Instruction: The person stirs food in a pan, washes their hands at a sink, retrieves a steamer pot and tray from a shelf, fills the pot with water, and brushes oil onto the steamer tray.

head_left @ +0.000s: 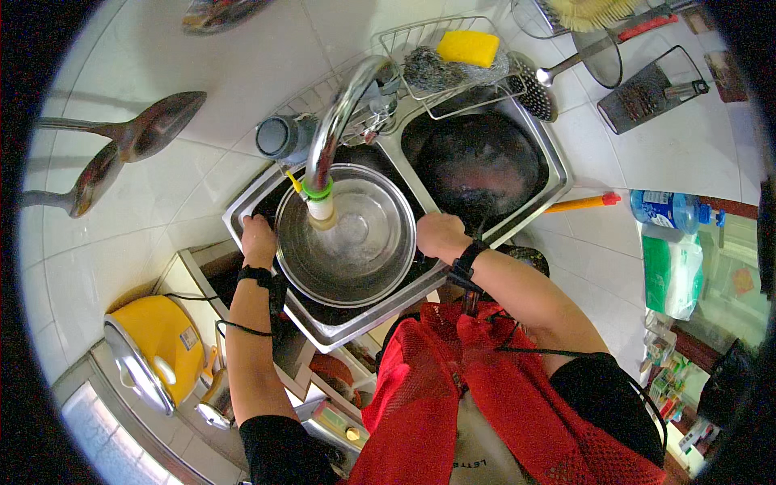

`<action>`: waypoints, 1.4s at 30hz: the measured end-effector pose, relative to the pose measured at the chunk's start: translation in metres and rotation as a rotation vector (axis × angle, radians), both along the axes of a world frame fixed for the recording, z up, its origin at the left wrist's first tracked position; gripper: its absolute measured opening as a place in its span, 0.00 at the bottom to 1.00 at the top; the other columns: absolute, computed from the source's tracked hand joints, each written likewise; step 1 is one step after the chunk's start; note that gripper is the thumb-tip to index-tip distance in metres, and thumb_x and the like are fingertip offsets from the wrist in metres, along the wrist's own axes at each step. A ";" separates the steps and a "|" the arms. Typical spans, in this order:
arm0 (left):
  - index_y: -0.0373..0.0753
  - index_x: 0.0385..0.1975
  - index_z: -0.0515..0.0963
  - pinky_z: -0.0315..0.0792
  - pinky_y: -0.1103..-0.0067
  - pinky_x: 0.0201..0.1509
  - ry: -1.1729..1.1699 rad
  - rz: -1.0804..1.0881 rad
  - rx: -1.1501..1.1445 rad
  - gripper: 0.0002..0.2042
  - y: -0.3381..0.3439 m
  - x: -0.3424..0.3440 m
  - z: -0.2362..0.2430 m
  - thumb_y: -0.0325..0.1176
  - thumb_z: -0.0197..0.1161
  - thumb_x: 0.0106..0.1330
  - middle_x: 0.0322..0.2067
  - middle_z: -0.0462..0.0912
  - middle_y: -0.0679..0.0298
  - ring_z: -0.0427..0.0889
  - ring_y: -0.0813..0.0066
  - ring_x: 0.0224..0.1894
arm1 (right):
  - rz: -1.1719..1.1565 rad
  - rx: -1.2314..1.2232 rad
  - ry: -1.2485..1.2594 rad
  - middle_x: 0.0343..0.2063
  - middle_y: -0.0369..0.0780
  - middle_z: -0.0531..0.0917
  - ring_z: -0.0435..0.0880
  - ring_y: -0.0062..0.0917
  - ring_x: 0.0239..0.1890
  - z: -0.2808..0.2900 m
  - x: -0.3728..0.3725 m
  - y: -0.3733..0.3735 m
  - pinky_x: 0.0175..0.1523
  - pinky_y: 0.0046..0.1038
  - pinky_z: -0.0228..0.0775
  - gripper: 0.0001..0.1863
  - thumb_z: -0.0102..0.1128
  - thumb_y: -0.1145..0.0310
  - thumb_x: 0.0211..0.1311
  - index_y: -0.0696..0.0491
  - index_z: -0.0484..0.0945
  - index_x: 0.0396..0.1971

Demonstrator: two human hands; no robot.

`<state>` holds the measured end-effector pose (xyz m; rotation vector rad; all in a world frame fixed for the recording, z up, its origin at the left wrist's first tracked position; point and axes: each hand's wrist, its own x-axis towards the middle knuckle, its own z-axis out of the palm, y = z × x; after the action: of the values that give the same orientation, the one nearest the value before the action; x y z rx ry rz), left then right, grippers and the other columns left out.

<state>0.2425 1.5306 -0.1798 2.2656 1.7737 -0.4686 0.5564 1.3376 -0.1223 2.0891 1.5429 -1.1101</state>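
As my left hand (pixel 259 241) curls its fingers beside the steel basin (pixel 390 263) and my right hand (pixel 441 237) folds its own against the opposite rim, I cannot tell whether either grips it.

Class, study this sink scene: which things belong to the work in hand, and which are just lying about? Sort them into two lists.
Apparently in the work:
metal bowl, under the tap
left hand, at the bowl's left side
right hand, at its right side
sink

Apparently just about:
yellow sponge, in the wire rack
grater
blue bottle
yellow pot
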 end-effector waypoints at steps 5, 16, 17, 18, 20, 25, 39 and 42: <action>0.31 0.40 0.73 0.75 0.66 0.43 0.076 -0.043 -0.036 0.10 0.002 0.002 0.012 0.25 0.51 0.59 0.45 0.69 0.45 0.77 0.49 0.41 | 0.176 0.435 0.098 0.23 0.45 0.81 0.82 0.37 0.28 0.030 -0.007 0.053 0.29 0.37 0.74 0.08 0.53 0.72 0.48 0.54 0.80 0.27; 0.34 0.43 0.74 0.73 0.66 0.46 0.000 -0.023 0.017 0.12 -0.006 -0.004 0.008 0.28 0.49 0.60 0.40 0.76 0.48 0.76 0.49 0.42 | -0.157 0.584 0.176 0.32 0.49 0.80 0.79 0.43 0.35 0.053 -0.008 0.104 0.38 0.41 0.71 0.25 0.48 0.69 0.57 0.46 0.61 0.57; 0.34 0.43 0.73 0.72 0.65 0.46 0.005 -0.042 0.023 0.13 -0.003 -0.015 -0.008 0.28 0.49 0.60 0.41 0.76 0.48 0.76 0.50 0.43 | -0.254 0.730 0.276 0.30 0.50 0.79 0.78 0.44 0.33 0.045 -0.014 0.082 0.38 0.42 0.71 0.23 0.50 0.68 0.56 0.50 0.64 0.55; 0.34 0.44 0.73 0.72 0.65 0.46 0.011 -0.057 0.027 0.13 -0.002 -0.023 -0.020 0.28 0.49 0.60 0.41 0.76 0.47 0.76 0.51 0.44 | -0.221 0.799 0.241 0.30 0.52 0.78 0.78 0.46 0.33 0.029 -0.018 0.056 0.38 0.42 0.71 0.19 0.52 0.70 0.55 0.56 0.68 0.48; 0.34 0.44 0.73 0.72 0.65 0.46 -0.003 -0.011 -0.034 0.13 -0.001 -0.010 -0.007 0.28 0.49 0.61 0.41 0.77 0.47 0.76 0.52 0.45 | -0.054 0.434 0.132 0.33 0.54 0.77 0.78 0.47 0.36 0.022 -0.009 0.011 0.42 0.40 0.73 0.16 0.54 0.68 0.53 0.63 0.69 0.39; 0.33 0.43 0.71 0.72 0.64 0.45 -0.029 0.029 -0.036 0.12 -0.003 -0.013 -0.012 0.27 0.46 0.62 0.40 0.78 0.46 0.77 0.50 0.44 | -0.443 0.202 0.154 0.35 0.53 0.77 0.78 0.45 0.40 -0.014 -0.020 -0.021 0.44 0.37 0.71 0.23 0.57 0.66 0.55 0.65 0.65 0.45; 0.29 0.44 0.72 0.70 0.64 0.47 -0.266 0.070 -0.180 0.17 0.004 -0.026 0.080 0.30 0.55 0.54 0.37 0.78 0.43 0.76 0.48 0.44 | -0.991 0.353 0.789 0.25 0.39 0.73 0.72 0.21 0.27 0.057 0.000 -0.031 0.33 0.24 0.65 0.31 0.54 0.76 0.54 0.66 0.55 0.58; 0.29 0.44 0.72 0.71 0.64 0.45 -0.279 0.088 -0.200 0.17 0.005 -0.022 0.095 0.30 0.55 0.55 0.36 0.79 0.43 0.77 0.48 0.42 | -1.066 0.314 0.876 0.25 0.40 0.74 0.72 0.22 0.26 0.073 0.005 -0.020 0.32 0.24 0.65 0.34 0.55 0.76 0.53 0.69 0.52 0.59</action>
<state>0.2204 1.5358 -0.0847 1.9976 1.6021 -0.2818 0.5618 1.3178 -0.0495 2.9442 0.7370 -2.5256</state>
